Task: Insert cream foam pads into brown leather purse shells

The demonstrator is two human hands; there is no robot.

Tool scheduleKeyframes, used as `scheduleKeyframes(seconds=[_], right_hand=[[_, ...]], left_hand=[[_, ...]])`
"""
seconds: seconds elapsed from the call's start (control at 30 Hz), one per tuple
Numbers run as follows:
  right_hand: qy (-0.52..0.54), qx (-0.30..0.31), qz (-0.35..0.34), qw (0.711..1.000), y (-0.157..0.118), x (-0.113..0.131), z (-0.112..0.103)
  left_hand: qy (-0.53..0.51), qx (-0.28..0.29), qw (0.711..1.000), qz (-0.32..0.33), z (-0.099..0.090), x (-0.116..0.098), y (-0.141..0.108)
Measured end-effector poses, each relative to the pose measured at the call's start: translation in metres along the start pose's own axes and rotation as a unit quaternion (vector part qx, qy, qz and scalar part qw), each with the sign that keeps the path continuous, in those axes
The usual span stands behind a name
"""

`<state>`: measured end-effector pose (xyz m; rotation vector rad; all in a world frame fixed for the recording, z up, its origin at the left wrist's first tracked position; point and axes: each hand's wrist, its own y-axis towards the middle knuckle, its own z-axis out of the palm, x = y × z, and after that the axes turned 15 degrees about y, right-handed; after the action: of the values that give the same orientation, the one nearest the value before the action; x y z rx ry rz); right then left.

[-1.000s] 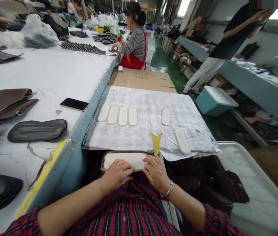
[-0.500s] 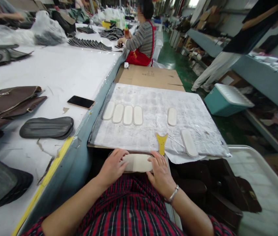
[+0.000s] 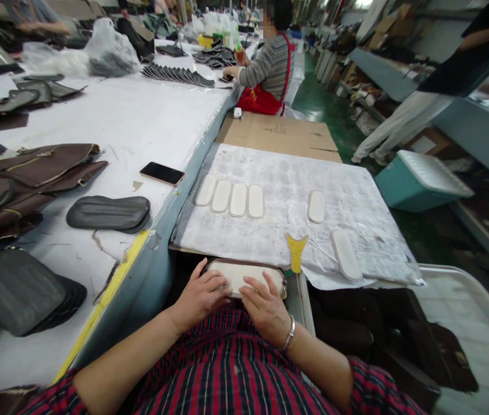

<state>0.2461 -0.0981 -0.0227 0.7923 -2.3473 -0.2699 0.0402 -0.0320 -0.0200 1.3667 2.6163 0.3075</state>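
White pad (image 3: 238,270) near centre, just off the near edge of the worktop (image 3: 285,202): right hand (image 3: 265,306) unclenched, fingers spread across its top; left hand (image 3: 201,293) bent over the left end, its grip I can't tell. Looks like smoothing down; next move calls for even pressure.

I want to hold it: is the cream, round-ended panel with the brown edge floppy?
The cream panel probably isn't very floppy: it looks flat under the left hand and right hand. Being flat, it likely won't roll. Its face looks smooth, perhaps slippery.
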Motion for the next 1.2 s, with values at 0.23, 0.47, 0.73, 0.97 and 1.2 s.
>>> scheduleKeyframes(seconds=[0.23, 0.47, 0.73, 0.97, 1.2], right_hand=[[0.019, 0.023, 0.177, 0.984, 0.029, 0.009, -0.001], [-0.052, 0.047, 0.250, 0.966, 0.036, 0.014, -0.008], [-0.009, 0.137, 0.284, 0.949, 0.056, -0.017, -0.005], [0.028, 0.156, 0.254, 0.954, 0.070, -0.013, 0.000], [-0.088, -0.076, 0.502, 0.857, 0.002, -0.102, -0.055]], left_hand=[[-0.022, 0.000, 0.997, -0.068, -0.002, -0.015, 0.005], [-0.142, -0.034, 0.963, -0.228, -0.008, -0.007, -0.007], [-0.403, 0.035, 0.846, -0.348, 0.022, 0.003, -0.031], [-0.369, 0.008, 0.863, -0.344, 0.023, -0.002, -0.020], [-0.029, 0.021, 0.970, -0.242, 0.021, 0.019, -0.013]])
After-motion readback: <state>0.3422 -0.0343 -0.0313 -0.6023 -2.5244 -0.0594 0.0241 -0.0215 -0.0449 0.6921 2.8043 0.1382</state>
